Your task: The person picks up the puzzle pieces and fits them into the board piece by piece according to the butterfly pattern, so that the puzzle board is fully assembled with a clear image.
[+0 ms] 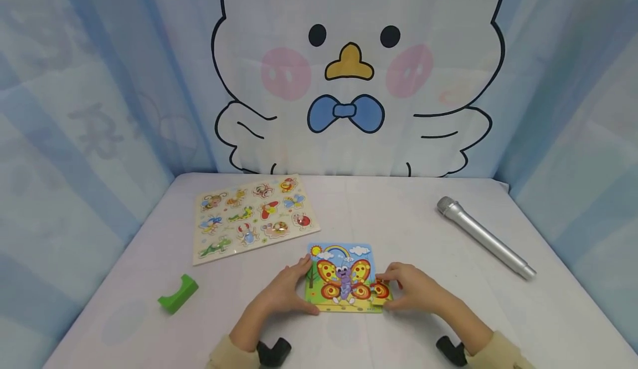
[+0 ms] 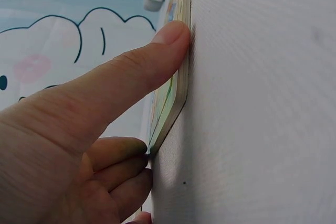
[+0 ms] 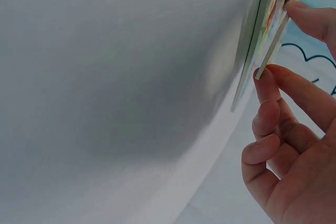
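A butterfly jigsaw puzzle [image 1: 344, 269] in a flat square board lies at the middle of the white table. My left hand [image 1: 287, 290] holds the board at its left side. In the left wrist view the thumb [image 2: 142, 59] rests along one edge and the fingertips touch another. With thumb and fingertips, my right hand [image 1: 416, 290] pinches a thin puzzle piece [image 1: 381, 291] showing a red and yellow wing. The piece overlaps the board's lower right corner. Seen edge-on in the right wrist view, this piece [image 3: 276, 38] is tilted and raised off the board.
A wooden peg puzzle [image 1: 255, 216] with several insects lies at the back left. A green arch block [image 1: 178, 294] sits at the left, and a silver microphone [image 1: 485, 237] lies at the right. A curtain [image 1: 349, 153] with a cartoon bird hangs behind the table.
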Tool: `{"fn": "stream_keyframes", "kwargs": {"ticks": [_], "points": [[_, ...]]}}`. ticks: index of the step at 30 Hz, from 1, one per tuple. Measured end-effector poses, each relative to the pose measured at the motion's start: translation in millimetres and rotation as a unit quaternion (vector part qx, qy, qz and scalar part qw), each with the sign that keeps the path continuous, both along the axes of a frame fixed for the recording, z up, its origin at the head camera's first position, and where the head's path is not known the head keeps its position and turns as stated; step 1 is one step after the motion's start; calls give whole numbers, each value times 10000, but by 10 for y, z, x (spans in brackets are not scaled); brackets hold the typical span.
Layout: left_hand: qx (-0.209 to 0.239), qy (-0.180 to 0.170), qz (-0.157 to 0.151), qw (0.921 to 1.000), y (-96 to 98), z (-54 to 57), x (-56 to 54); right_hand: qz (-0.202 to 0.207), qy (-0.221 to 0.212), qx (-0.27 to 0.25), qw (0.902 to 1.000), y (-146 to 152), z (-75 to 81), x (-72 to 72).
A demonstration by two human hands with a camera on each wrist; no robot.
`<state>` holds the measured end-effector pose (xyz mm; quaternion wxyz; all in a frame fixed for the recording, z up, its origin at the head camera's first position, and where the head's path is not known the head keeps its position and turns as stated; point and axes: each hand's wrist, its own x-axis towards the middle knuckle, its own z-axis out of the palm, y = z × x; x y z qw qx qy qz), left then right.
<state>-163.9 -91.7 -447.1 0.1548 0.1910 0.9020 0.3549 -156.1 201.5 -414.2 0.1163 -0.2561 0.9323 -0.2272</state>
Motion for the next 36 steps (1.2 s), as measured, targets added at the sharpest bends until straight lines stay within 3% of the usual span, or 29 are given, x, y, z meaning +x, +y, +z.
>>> {"fn": "stream_keyframes", "kwargs": {"ticks": [8, 14, 19, 28, 36], "points": [[-12, 60, -75, 10000, 38, 1, -8, 388, 320, 289, 9983, -192, -7, -38], [-8, 108, -88, 9999, 37, 21, -6, 383, 440, 593, 9965, -285, 12, -59], [43, 180, -115, 9998, 21, 23, 0, 153, 351, 751, 9964, -359, -6, -92], [47, 90, -53, 9999, 21, -7, 19, -596, -213, 816, 9947, -504, 40, -97], [34, 106, -76, 9999, 28, -31, 13, -790, -284, 577, 9948, -487, 18, -75]]}}
